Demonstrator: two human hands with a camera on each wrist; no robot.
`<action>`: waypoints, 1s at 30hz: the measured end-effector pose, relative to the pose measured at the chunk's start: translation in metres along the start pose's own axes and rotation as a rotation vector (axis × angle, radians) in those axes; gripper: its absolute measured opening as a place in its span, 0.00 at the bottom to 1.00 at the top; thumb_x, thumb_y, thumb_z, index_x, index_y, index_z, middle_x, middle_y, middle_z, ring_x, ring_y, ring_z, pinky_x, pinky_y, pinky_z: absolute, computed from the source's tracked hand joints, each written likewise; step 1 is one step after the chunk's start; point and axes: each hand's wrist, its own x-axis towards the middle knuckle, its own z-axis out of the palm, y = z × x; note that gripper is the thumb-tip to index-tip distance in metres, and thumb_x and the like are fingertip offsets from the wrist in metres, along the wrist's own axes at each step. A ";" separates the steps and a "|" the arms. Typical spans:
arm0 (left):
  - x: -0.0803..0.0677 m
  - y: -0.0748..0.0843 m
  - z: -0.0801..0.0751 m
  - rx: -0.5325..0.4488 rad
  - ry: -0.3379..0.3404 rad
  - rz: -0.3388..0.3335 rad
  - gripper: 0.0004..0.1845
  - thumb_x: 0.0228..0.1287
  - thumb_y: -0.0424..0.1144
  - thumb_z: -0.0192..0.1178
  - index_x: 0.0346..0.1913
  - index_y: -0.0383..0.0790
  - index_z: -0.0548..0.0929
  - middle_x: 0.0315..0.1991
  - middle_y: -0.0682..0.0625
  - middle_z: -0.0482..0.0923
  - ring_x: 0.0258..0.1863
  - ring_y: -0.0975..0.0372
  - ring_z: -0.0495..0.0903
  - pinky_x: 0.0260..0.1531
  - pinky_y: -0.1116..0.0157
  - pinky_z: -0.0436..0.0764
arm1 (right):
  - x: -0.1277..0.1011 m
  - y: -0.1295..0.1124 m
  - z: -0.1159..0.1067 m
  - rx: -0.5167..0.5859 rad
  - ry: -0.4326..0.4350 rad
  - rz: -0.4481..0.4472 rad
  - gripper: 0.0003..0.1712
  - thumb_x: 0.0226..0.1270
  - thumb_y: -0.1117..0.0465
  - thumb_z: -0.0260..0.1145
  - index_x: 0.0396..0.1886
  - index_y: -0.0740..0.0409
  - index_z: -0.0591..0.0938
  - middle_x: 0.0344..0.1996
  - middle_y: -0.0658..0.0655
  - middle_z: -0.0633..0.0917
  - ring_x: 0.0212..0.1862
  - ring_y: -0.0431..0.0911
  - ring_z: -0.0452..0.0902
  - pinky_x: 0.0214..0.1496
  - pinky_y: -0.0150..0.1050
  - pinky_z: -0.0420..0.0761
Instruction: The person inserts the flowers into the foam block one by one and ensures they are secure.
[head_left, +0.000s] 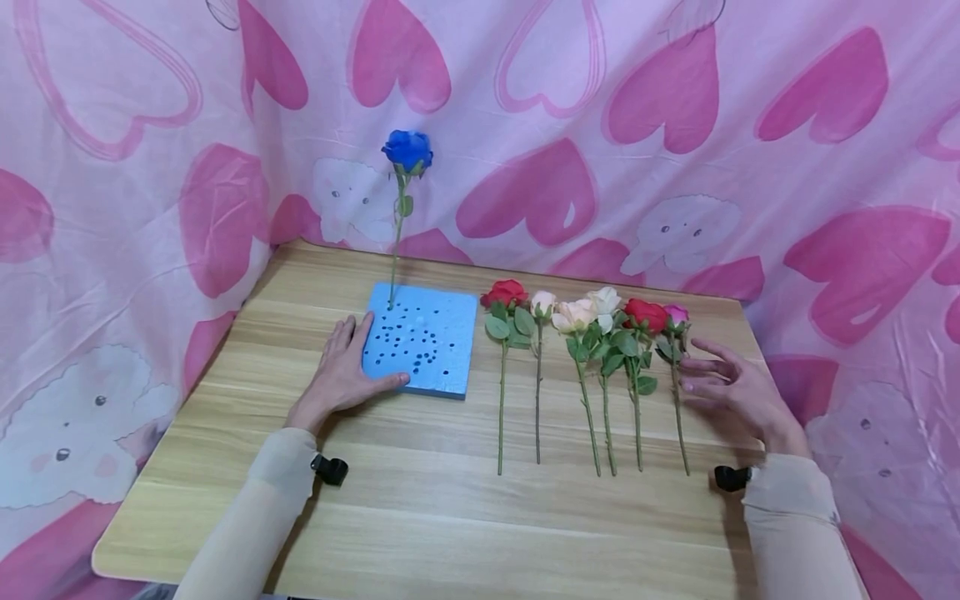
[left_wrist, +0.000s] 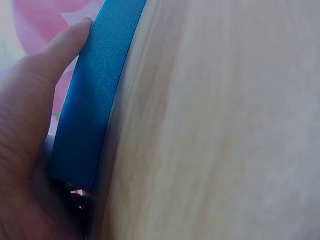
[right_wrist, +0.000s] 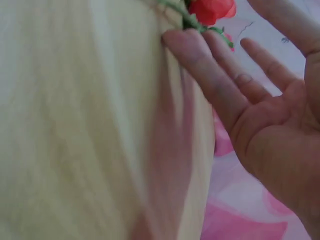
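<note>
Small magenta-pink artificial rose lying flat at the right end of the flower row, long green stem running toward the table's near edge, bloom pointing away. Right hand just beside it, fingers spread. Left hand flat against the perforated blue foam block, fingers straight.

A foam block lies left of a row of roses on the surface. One rose stands upright in the block's far corner, a curtain hanging behind.
</note>
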 end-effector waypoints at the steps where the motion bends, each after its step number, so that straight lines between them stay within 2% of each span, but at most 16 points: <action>1: 0.000 0.000 0.000 0.000 0.000 -0.001 0.72 0.49 0.81 0.64 0.85 0.52 0.35 0.84 0.35 0.31 0.83 0.41 0.30 0.78 0.35 0.37 | -0.001 0.003 -0.001 -0.007 -0.007 -0.005 0.48 0.71 0.70 0.69 0.84 0.52 0.57 0.70 0.69 0.74 0.57 0.50 0.86 0.53 0.52 0.88; 4: 0.001 0.001 -0.001 0.000 0.002 -0.001 0.72 0.49 0.81 0.64 0.85 0.53 0.35 0.84 0.36 0.31 0.83 0.41 0.30 0.78 0.35 0.37 | -0.002 0.007 -0.002 0.005 0.031 -0.005 0.46 0.71 0.69 0.70 0.83 0.55 0.60 0.69 0.74 0.72 0.56 0.49 0.86 0.51 0.55 0.88; 7: 0.002 0.002 -0.001 -0.005 0.004 0.004 0.72 0.49 0.81 0.64 0.85 0.54 0.35 0.84 0.36 0.30 0.83 0.41 0.30 0.78 0.35 0.37 | -0.001 0.009 -0.003 0.005 0.063 -0.001 0.43 0.70 0.67 0.72 0.80 0.60 0.62 0.65 0.73 0.75 0.53 0.47 0.87 0.48 0.55 0.89; 9: 0.003 0.002 -0.001 -0.006 0.005 0.005 0.72 0.49 0.82 0.63 0.85 0.55 0.35 0.84 0.37 0.30 0.83 0.42 0.30 0.78 0.35 0.37 | 0.000 0.012 -0.003 0.012 0.060 0.001 0.42 0.70 0.67 0.72 0.78 0.65 0.63 0.62 0.70 0.79 0.51 0.46 0.88 0.46 0.54 0.89; 14: 0.002 0.002 0.001 0.000 -0.003 0.004 0.72 0.48 0.83 0.63 0.85 0.55 0.34 0.85 0.37 0.30 0.83 0.42 0.30 0.78 0.35 0.38 | 0.000 0.020 -0.002 0.013 0.020 0.079 0.39 0.70 0.67 0.72 0.75 0.71 0.65 0.52 0.58 0.83 0.45 0.44 0.89 0.44 0.50 0.90; 17: 0.001 0.002 0.003 -0.002 -0.012 0.002 0.72 0.48 0.83 0.63 0.85 0.54 0.35 0.85 0.37 0.30 0.83 0.42 0.30 0.78 0.35 0.38 | -0.001 0.023 0.000 -0.034 0.034 0.135 0.37 0.69 0.63 0.74 0.71 0.72 0.68 0.49 0.54 0.85 0.43 0.44 0.88 0.43 0.49 0.90; 19: 0.001 0.002 0.004 -0.007 -0.012 0.002 0.72 0.48 0.83 0.63 0.85 0.55 0.35 0.85 0.37 0.30 0.83 0.42 0.30 0.78 0.34 0.38 | -0.001 0.022 0.003 -0.066 0.043 0.153 0.37 0.68 0.61 0.75 0.70 0.71 0.70 0.48 0.55 0.84 0.41 0.44 0.88 0.43 0.49 0.91; 23: 0.000 0.001 0.004 -0.015 -0.006 0.002 0.72 0.48 0.82 0.64 0.85 0.55 0.35 0.85 0.37 0.31 0.83 0.42 0.30 0.78 0.34 0.38 | 0.002 0.016 0.008 -0.130 0.040 0.174 0.40 0.65 0.57 0.78 0.71 0.67 0.70 0.51 0.62 0.77 0.39 0.44 0.84 0.42 0.51 0.91; 25: 0.000 0.000 0.004 -0.014 -0.003 0.003 0.72 0.48 0.82 0.64 0.85 0.56 0.35 0.85 0.37 0.31 0.83 0.42 0.30 0.78 0.34 0.38 | 0.005 0.012 0.012 -0.165 0.034 0.181 0.42 0.63 0.56 0.79 0.71 0.65 0.70 0.50 0.63 0.73 0.37 0.44 0.82 0.40 0.52 0.91; 30: 0.000 0.000 0.003 -0.011 -0.002 -0.006 0.71 0.48 0.82 0.64 0.85 0.56 0.35 0.85 0.38 0.30 0.83 0.42 0.30 0.78 0.35 0.37 | 0.011 0.006 0.019 -0.182 0.019 0.201 0.42 0.63 0.56 0.80 0.69 0.66 0.68 0.47 0.61 0.71 0.35 0.45 0.82 0.37 0.52 0.91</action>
